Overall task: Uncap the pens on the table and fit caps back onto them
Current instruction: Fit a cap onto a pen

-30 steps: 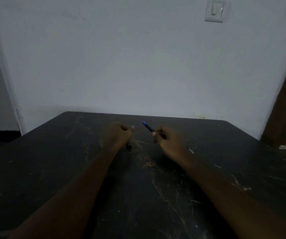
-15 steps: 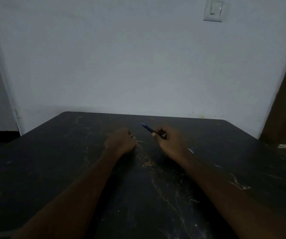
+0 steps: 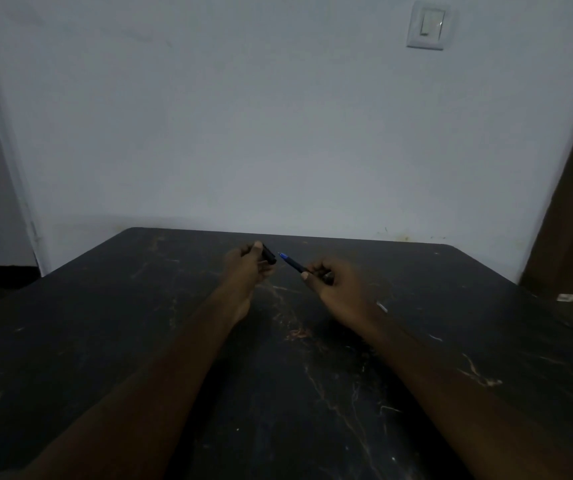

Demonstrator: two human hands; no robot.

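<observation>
Right hand (image 3: 338, 289) closed around pen (image 3: 293, 264), blue tip pointing up and left, straight at cap (image 3: 268, 255). Cap pinched in left hand (image 3: 247, 268), open end facing tip, small gap between. Nothing in between. Table (image 3: 105, 341) dark and scratched underneath. Light switch (image 3: 428, 26) far off on wall.

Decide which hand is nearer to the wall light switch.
Right. The right hand, holding the pen, sits below and slightly left of the switch; the left hand, holding the cap, is farther left.
</observation>
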